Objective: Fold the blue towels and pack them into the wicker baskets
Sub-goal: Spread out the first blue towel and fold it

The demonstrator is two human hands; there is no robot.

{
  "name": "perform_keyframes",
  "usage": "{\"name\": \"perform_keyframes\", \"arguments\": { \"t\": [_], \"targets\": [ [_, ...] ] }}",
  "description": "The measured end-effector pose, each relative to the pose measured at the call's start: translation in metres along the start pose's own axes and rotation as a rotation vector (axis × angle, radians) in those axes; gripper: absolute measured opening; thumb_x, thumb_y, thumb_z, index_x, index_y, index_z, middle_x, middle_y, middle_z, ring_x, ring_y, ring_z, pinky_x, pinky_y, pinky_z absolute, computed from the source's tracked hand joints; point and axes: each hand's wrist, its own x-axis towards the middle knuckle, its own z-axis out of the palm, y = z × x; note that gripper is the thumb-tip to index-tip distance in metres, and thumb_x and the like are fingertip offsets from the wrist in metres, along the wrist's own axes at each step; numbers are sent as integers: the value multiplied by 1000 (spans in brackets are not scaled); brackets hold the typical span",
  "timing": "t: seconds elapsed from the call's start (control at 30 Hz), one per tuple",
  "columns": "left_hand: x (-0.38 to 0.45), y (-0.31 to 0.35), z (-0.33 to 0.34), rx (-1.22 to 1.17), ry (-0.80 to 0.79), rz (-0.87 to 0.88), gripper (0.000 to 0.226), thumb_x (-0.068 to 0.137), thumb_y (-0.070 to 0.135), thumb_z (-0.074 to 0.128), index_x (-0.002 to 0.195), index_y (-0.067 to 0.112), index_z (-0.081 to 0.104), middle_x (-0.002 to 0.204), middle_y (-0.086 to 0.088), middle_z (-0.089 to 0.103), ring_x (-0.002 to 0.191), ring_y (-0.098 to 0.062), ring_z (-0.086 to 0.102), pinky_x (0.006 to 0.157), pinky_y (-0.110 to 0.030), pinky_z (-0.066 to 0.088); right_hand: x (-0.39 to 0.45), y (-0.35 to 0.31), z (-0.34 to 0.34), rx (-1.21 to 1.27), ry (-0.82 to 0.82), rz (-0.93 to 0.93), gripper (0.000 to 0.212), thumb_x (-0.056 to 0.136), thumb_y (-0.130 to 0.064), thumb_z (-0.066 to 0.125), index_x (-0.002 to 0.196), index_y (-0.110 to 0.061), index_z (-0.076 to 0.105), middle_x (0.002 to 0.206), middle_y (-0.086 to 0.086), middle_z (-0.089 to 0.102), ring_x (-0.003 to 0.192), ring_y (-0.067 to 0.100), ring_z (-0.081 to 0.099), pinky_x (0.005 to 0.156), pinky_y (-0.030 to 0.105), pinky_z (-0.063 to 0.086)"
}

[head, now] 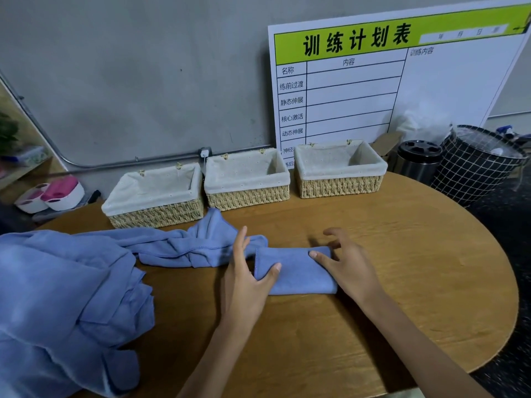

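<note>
At the far left, a heap of blue towels [66,305] is running off the left and bottom edges of the view, so how many are lying in it cannot be told. Left of the folded towel [296,271], which is lying flat on the round wooden table [402,254], a twisted, rumpled towel [198,248] is trailing out of the heap and stopping just beside the folded one. The folded towel is showing as a neat, smooth blue rectangle with a stitched hem along its left end. The left hand [247,277] is resting at that left end, fingers straight and loosely spread, thumb lying on the cloth. The right hand [342,259] is sitting at the towel's right end, fingers spread wide and slightly bent, one fingertip touching the top; its palm is covering the right corner. Beyond the folded towel, three wicker baskets [247,179] with pale cloth liners are standing in a row along the table's far edge. Behind them a whiteboard [373,81] is leaning on the wall, its lower rows hidden by the baskets.
</note>
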Motion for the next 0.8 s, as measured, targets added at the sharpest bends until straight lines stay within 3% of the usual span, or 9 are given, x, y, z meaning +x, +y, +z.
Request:
{"name": "perform_keyframes", "arguments": {
  "t": [0.07,0.13,0.27,0.4,0.53,0.7,0.8],
  "targets": [
    [-1,6,0,75,9,6,93,84,42,77,156,42,18,135,28,43,105,5,51,72,-7,40,0,0,-1,-63,-24,-4,50,84,-48,72,129,-32,56,98,-5,68,88,13,64,69,30,53],
    [1,13,0,221,15,5,88,85,49,73,154,44,19,138,23,49,93,-6,61,63,-19,44,0,0,-4,-114,-37,-14,46,86,-49,70,127,-33,57,87,-8,65,79,9,62,60,25,45],
    [4,17,-4,434,-1,19,83,84,63,66,152,45,22,151,15,41,89,-18,68,60,-29,49,-2,-3,-7,-190,-18,-23,38,88,-50,68,120,-33,59,87,-12,62,79,7,59,61,24,44],
    [-2,13,-7,361,23,-7,76,84,65,63,148,44,28,150,17,41,99,-18,66,66,-33,52,-5,-3,-8,-214,-18,-32,34,88,-53,66,115,-33,61,87,-13,62,82,9,62,66,30,51],
    [-5,14,-6,271,73,-26,70,83,59,69,142,43,36,146,19,44,114,-14,60,73,-32,47,-7,-3,-8,-201,-20,-33,34,88,-54,65,115,-33,61,88,-15,61,81,8,60,61,26,44],
    [-8,14,-5,308,89,18,62,85,60,66,137,43,36,142,18,44,104,-17,64,69,-35,53,-11,-1,-8,-187,-43,-76,39,92,-51,60,129,-38,57,110,-14,68,99,8,63,67,22,44],
    [-8,12,-5,362,109,45,58,87,61,62,134,44,35,138,16,46,97,-18,67,62,-32,49,-9,0,-8,-172,-65,-92,40,93,-49,60,132,-40,56,113,-16,69,103,6,63,67,20,44]
  ]
}}
